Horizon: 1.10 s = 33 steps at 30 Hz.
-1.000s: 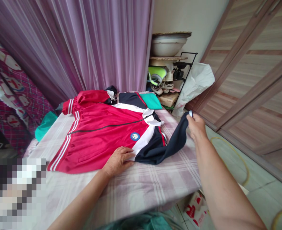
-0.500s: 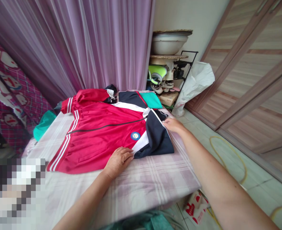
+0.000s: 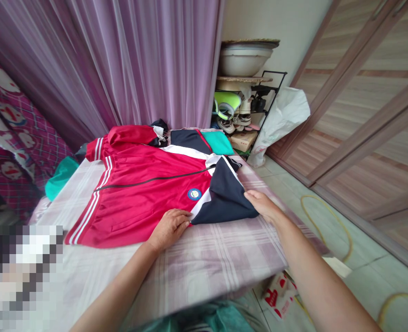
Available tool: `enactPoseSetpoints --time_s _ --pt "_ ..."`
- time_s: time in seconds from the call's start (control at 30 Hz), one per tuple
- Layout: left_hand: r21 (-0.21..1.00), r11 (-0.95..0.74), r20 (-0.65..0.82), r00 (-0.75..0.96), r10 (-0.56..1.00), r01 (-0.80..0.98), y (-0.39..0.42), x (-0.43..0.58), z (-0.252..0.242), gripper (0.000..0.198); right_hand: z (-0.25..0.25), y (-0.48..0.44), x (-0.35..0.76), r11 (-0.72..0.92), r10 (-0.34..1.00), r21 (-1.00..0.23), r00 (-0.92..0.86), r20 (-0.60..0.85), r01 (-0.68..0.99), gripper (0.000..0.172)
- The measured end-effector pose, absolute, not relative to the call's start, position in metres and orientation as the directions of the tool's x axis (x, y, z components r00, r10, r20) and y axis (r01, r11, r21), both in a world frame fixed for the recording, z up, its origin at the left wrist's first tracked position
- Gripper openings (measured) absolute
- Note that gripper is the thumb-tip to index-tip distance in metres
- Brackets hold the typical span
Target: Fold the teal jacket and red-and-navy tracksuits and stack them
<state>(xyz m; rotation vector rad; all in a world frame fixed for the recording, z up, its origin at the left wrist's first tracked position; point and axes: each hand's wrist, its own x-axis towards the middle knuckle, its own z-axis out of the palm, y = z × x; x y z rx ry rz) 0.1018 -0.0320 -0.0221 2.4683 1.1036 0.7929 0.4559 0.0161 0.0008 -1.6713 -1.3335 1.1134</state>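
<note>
A red, white and navy zip jacket (image 3: pixel 145 193) lies flat on a table covered with a pale checked cloth (image 3: pixel 221 263). Its navy sleeve (image 3: pixel 226 196) is folded back over the jacket's right side. My left hand (image 3: pixel 169 227) rests flat on the jacket's near edge, fingers stretched out at the fold. At the sleeve's lower right corner my right hand (image 3: pixel 263 206) lies with its fingers extended and pressed on the navy cloth.
A teal folded cloth (image 3: pixel 218 143) lies at the table's far end and another teal cloth (image 3: pixel 61 177) at its left edge. Purple curtains (image 3: pixel 131 64) hang behind. A shoe rack (image 3: pixel 238 115) with a basin (image 3: pixel 243 59) and a white bag (image 3: pixel 282 120) stand at the right, by wooden sliding doors.
My right hand carried the navy sleeve from out over the table's right edge, folded it onto the jacket, then slid down to the sleeve's lower corner. The left hand stayed put.
</note>
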Motion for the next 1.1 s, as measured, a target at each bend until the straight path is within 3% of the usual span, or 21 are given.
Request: enactPoseSetpoints --time_s 0.13,0.23,0.3,0.43,0.53,0.67,0.77,0.87,0.97,1.1 --pt "0.447 -0.682 0.327 0.604 0.727 0.579 -0.036 0.100 -0.019 0.024 0.008 0.010 0.455 -0.203 0.967 -0.524 0.083 -0.243 0.827 0.023" --pt "0.446 -0.688 0.287 0.637 0.716 0.572 -0.037 0.098 -0.019 0.023 0.022 0.005 0.450 -0.243 0.961 -0.183 0.210 -0.182 0.953 0.022" --pt "0.450 -0.681 0.264 0.642 0.720 0.578 -0.037 0.097 -0.019 0.022 0.034 0.003 0.442 -0.260 0.962 -0.077 0.251 -0.112 0.963 0.028" --pt "0.462 -0.664 0.237 0.640 0.731 0.588 -0.037 0.097 -0.018 0.021 0.056 0.015 0.412 -0.141 0.987 -0.144 0.151 0.061 0.980 0.033" --pt "0.469 -0.655 0.233 0.633 0.738 0.592 -0.039 0.098 -0.016 0.022 0.061 0.036 0.379 -0.039 0.992 -0.182 0.060 0.109 0.983 0.039" --pt "0.481 -0.644 0.238 0.619 0.749 0.595 -0.040 0.098 -0.016 0.023 0.056 0.067 0.342 -0.031 0.999 -0.150 0.035 0.023 0.988 0.052" --pt "0.486 -0.641 0.239 0.615 0.751 0.594 -0.041 0.099 -0.017 0.022 0.051 0.081 0.341 -0.109 0.991 -0.130 0.098 -0.088 0.985 0.045" --pt "0.492 -0.640 0.244 0.612 0.753 0.590 -0.042 0.099 -0.016 0.022 0.051 0.080 0.365 -0.159 0.984 -0.106 0.149 -0.092 0.982 0.043" --pt "0.502 -0.642 0.247 0.615 0.749 0.580 -0.042 0.099 -0.013 0.023 0.055 0.064 0.399 -0.244 0.965 -0.024 0.240 -0.105 0.970 0.038" --pt "0.512 -0.644 0.241 0.624 0.743 0.569 -0.042 0.099 -0.011 0.025 0.067 0.035 0.434 -0.316 0.903 0.136 0.342 -0.260 0.939 0.031"
